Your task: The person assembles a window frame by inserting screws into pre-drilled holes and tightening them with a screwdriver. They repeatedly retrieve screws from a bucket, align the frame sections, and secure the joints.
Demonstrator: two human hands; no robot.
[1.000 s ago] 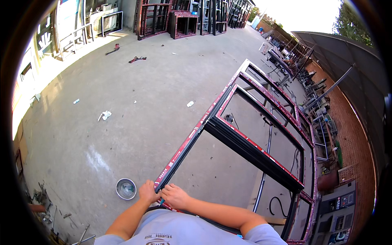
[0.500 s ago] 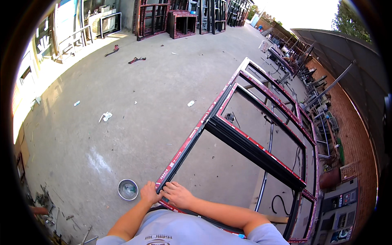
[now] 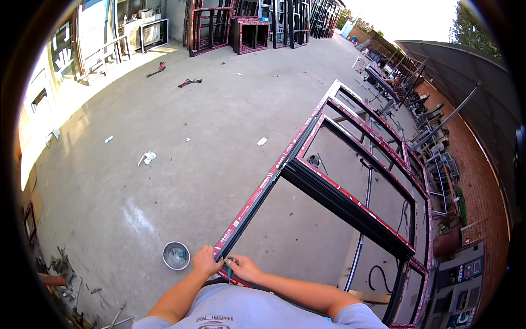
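Observation:
A large black window frame (image 3: pixel 259 193) with red printed film along its bars lies raised above the floor, its near left corner close to my body. My left hand (image 3: pixel 207 261) is closed over the outer bar at that corner. Just inside the corner, my right hand (image 3: pixel 245 268) has its fingers bent in a pinch. At its fingertips shows a small teal piece (image 3: pixel 230 265), too small to name. A metal bowl (image 3: pixel 176 256) with something pale and greenish in it stands on the floor left of my left hand.
Window frames (image 3: pixel 209 27) lean upright at the back. A control cabinet (image 3: pixel 457 285) stands at the right, near a brick wall (image 3: pixel 474 164). Scraps and bars (image 3: pixel 76 290) lie at the lower left. Farther off at the right, a person (image 3: pixel 399 88) is bent over a workbench.
My right hand has drawn back slightly from the corner and curled its fingers; the teal piece now shows there. My left hand stays on the bar. The whole view has shifted slightly.

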